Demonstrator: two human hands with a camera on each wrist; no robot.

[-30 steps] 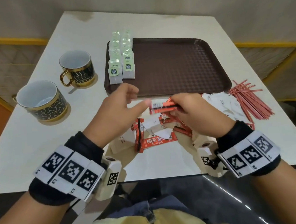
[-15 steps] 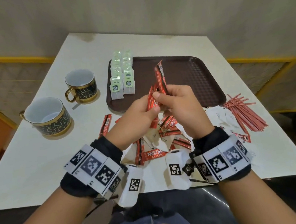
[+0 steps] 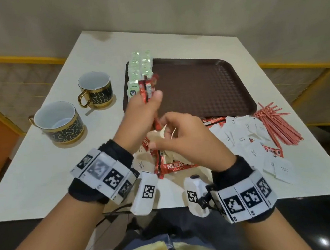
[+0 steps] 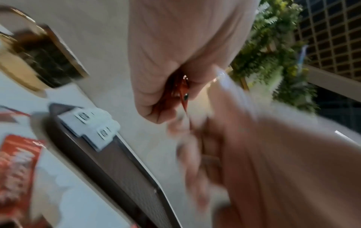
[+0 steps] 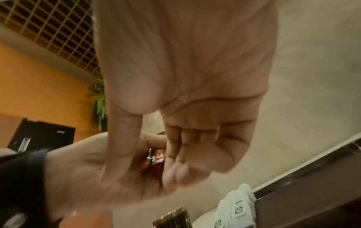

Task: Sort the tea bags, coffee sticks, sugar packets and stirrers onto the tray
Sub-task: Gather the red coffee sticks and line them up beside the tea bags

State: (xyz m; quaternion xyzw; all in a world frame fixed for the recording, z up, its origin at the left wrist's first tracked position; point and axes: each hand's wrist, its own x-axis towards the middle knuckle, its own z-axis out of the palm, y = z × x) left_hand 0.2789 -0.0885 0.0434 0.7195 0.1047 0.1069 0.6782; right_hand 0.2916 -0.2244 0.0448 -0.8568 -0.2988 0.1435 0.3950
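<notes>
My left hand (image 3: 151, 100) grips a bundle of red coffee sticks (image 3: 147, 87) upright over the tray's front left corner, just in front of the tea bags (image 3: 140, 70). The left wrist view shows the sticks (image 4: 180, 88) in its curled fingers. The tea bags lie in two rows down the left side of the brown tray (image 3: 207, 92). My right hand (image 3: 167, 130) hovers lower, over the loose coffee sticks (image 3: 174, 167) on the table. Its fingers (image 5: 175, 154) are loosely curled and hold nothing. White sugar packets (image 3: 242, 137) and red stirrers (image 3: 276, 125) lie to the right.
Two black-and-gold cups (image 3: 58, 121) (image 3: 95, 89) stand on the white table left of the tray. The table's near edge runs just behind my wrists. Most of the tray's surface is bare.
My right hand has let go of the coffee stick bundle and dropped toward the pile. My left hand has kept the bundle and moved it up and left toward the tea bags.
</notes>
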